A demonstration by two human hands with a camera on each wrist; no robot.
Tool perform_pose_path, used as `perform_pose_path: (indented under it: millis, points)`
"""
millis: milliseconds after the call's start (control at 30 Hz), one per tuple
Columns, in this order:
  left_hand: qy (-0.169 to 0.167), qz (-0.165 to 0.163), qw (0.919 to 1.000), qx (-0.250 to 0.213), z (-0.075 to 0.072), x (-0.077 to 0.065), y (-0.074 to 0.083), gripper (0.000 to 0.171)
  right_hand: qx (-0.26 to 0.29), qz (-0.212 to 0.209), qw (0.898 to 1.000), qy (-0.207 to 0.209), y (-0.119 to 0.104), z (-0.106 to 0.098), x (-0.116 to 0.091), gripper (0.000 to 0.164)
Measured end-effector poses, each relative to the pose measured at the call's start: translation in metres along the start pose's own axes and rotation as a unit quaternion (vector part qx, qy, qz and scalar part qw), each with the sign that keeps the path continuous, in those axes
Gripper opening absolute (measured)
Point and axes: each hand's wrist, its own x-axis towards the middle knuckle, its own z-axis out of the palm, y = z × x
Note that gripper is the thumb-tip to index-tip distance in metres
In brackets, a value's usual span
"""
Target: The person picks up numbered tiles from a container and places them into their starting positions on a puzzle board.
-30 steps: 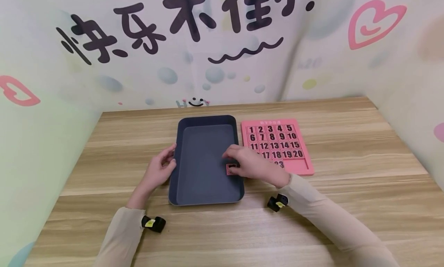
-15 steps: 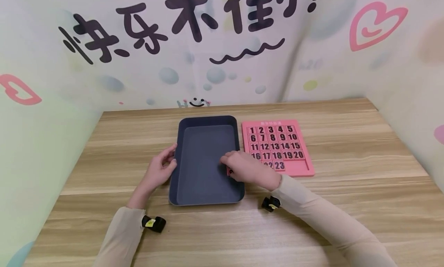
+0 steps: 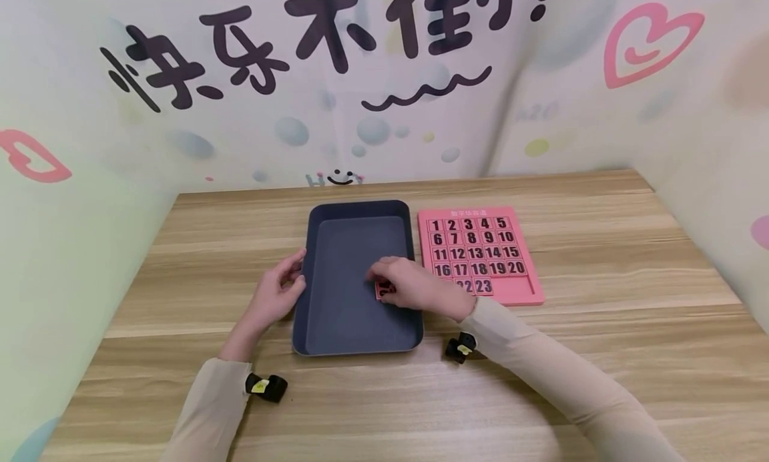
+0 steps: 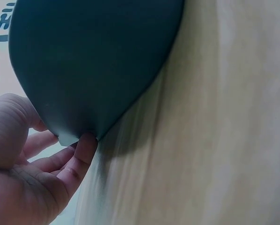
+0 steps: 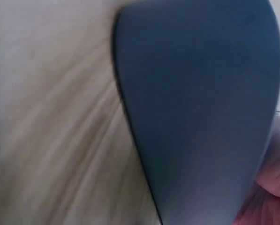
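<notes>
My right hand [image 3: 414, 285] pinches a small pink number tile [image 3: 383, 289] over the right half of a dark blue tray [image 3: 342, 322]. The tile bears a black figure partly covered by the fingers. At the tray's left side, my left hand [image 3: 276, 295] touches the outer wall with relaxed, loosely bent fingers. The left wrist view shows those fingertips [image 4: 87, 141] against the tray's outer wall. Right of the tray lies a pink number puzzle board [image 3: 510, 292] with rows of numbered tiles. Its bottom row has a gap at the right end; the right hand covers part of that row's left end.
Everything stands on a wood-grain table [image 3: 372, 408]. A printed cloth backdrop [image 3: 252, 148] rises behind the table's far edge. Black wrist cameras [image 3: 267, 387] sit on both cuffs, the right one close to the tray's near right corner.
My right hand has moved left with the number tile, from the tray's right wall to farther inside the tray. The left hand, tray and puzzle board have stayed in place.
</notes>
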Motion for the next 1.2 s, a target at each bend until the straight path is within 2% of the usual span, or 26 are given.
perform_pose_path:
  millis: [200,367,567,767,933,1200]
  points:
    - [-0.001,-0.006,1.0000,0.005,-0.001,0.000,-0.001,0.048,-0.023,0.030,0.999,-0.009,0.000,-0.005,-0.004,0.036]
    - [-0.002,-0.009,0.9999,0.006,-0.001,0.000,-0.001,0.048,-0.052,0.048,0.997,-0.030,-0.003,-0.007,-0.003,0.031]
    - [-0.001,-0.010,1.0000,0.001,0.000,0.000,-0.001,0.048,-0.058,0.052,0.997,-0.014,-0.003,-0.006,-0.001,0.026]
    - [-0.001,-0.003,1.0000,0.007,0.000,0.000,0.000,0.047,-0.002,0.040,0.999,0.027,0.000,-0.010,-0.006,0.026]
    - [-0.001,-0.007,1.0000,0.004,0.000,0.000,0.000,0.047,0.058,0.033,0.996,0.061,-0.002,-0.022,-0.014,0.026]
    - [-0.003,-0.007,1.0000,-0.003,0.000,0.001,-0.003,0.048,0.092,0.039,0.988,0.115,0.005,-0.038,-0.036,0.027]
